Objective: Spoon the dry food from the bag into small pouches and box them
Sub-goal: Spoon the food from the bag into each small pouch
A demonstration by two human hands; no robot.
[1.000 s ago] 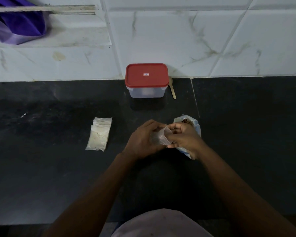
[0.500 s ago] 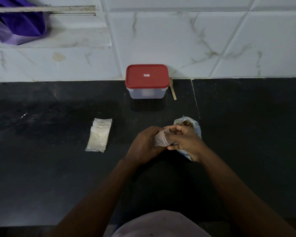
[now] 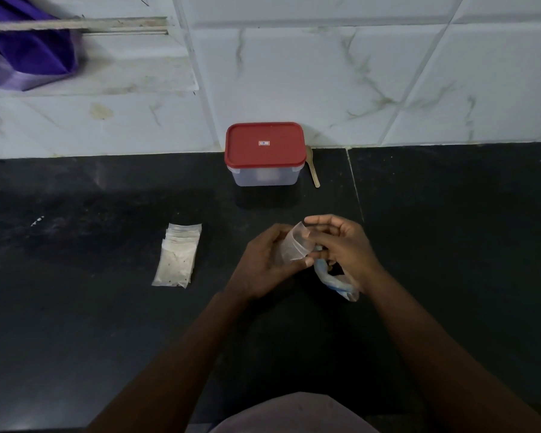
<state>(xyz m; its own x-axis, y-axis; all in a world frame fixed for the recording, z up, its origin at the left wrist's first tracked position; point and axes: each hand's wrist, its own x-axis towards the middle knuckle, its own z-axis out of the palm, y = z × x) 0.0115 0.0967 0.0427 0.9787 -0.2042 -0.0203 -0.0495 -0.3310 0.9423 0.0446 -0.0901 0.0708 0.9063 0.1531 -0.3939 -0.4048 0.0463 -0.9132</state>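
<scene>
The left grip point(image 3: 262, 264) clasps a clear pouch point(image 3: 294, 245) steady so the right grip point(image 3: 348, 245), fingers half-curled, can spread its mouth; pinch unclear.

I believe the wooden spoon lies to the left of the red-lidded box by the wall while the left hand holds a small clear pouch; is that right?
Not quite: the head view shows the wooden spoon to the right of the red-lidded box, not the left. The left hand does hold the small clear pouch.
</scene>
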